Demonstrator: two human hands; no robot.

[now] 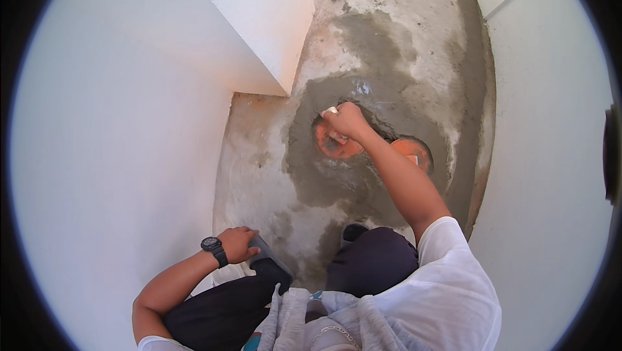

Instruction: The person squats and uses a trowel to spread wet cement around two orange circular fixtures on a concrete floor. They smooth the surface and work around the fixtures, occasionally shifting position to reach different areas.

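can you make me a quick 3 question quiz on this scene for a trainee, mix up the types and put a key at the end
1. Multiple choice: how many round orange pieces show within the dark grey patch?
A) one
B) two
C) three

2. True or false: the left forearm wears a black watch.

3. Short answer: which hand reaches out over the patch, with a small pale object showing at its grip?

Key:
1. B, two
2. True
3. The right hand
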